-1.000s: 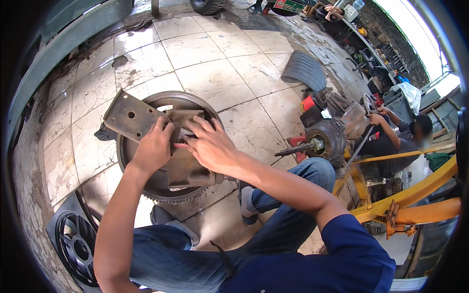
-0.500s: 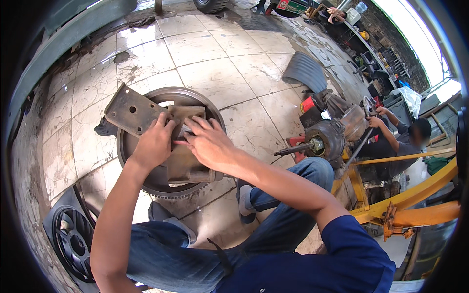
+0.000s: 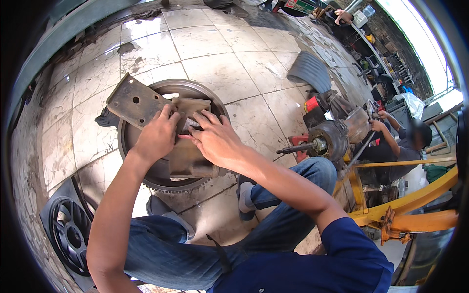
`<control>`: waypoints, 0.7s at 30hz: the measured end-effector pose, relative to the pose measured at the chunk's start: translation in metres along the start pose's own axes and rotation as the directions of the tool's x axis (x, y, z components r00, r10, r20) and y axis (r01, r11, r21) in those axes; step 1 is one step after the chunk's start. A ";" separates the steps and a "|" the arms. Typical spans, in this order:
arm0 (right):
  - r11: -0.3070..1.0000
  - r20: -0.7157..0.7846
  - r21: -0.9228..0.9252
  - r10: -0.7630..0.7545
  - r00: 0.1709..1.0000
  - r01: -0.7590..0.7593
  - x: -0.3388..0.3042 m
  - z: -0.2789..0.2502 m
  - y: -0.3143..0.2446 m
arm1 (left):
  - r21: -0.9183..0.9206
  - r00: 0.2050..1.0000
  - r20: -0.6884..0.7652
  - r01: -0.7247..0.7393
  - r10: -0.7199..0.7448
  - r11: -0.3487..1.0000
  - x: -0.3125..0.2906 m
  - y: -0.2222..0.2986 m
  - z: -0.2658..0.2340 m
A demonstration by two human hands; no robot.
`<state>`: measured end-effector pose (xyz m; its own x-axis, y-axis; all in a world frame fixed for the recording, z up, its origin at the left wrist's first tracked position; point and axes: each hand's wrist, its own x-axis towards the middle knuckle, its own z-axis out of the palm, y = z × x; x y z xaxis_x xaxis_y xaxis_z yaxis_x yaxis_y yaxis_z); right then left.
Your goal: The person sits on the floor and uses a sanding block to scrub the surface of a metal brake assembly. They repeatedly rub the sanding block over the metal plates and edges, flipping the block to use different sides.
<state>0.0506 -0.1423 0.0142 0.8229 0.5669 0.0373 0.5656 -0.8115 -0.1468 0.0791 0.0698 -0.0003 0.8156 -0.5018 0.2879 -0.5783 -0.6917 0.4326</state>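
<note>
While steel bracket (image 3: 190, 161) lies across toothed flywheel (image 3: 198, 89) on tiled floor (image 3: 210, 39), left hand (image 3: 157, 133) rests on it, fingers half bent, beside holed flange (image 3: 139, 101); right hand (image 3: 218, 140) sits close by, fingers spread and loosely curled over bracket; thin red strip (image 3: 185, 136) shows between hands, touching right one; whether either hand grips anything, cannot tell; black fan (image 3: 72, 237) stands lower left; shafted housing (image 3: 332, 139) sits right, co-worker (image 3: 408, 146) beyond.
</note>
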 end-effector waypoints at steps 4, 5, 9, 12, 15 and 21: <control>1.000 -0.100 0.009 0.001 0.995 0.000 0.004 -0.002 0.006 | 0.031 1.000 -0.014 -0.017 0.017 0.999 0.002 0.000 0.001; 1.000 -0.099 0.016 -0.002 0.995 0.004 0.003 -0.001 0.006 | 0.034 1.000 -0.021 -0.020 0.021 0.999 0.002 0.001 0.001; 1.000 -0.081 -0.001 0.007 0.997 -0.007 0.003 -0.004 0.005 | 0.008 1.000 -0.010 0.020 -0.020 1.000 0.002 -0.003 0.006; 0.999 -0.101 -0.012 0.036 0.994 -0.037 0.005 -0.004 0.009 | 0.000 1.000 -0.014 0.005 -0.005 1.000 0.003 0.000 0.002; 1.000 -0.067 -0.006 -0.019 0.998 0.018 0.001 -0.007 0.000 | 0.075 0.998 -0.051 -0.041 0.045 0.996 0.001 -0.004 0.007; 0.999 -0.126 0.013 -0.041 0.991 0.043 0.000 0.004 0.013 | 0.011 0.999 0.035 0.035 -0.035 0.999 -0.001 -0.003 0.004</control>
<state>0.0579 -0.1524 0.0084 0.7994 0.5771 0.1670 0.5995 -0.7847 -0.1578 0.0800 0.0702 -0.0052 0.8345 -0.4950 0.2421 -0.5495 -0.7145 0.4331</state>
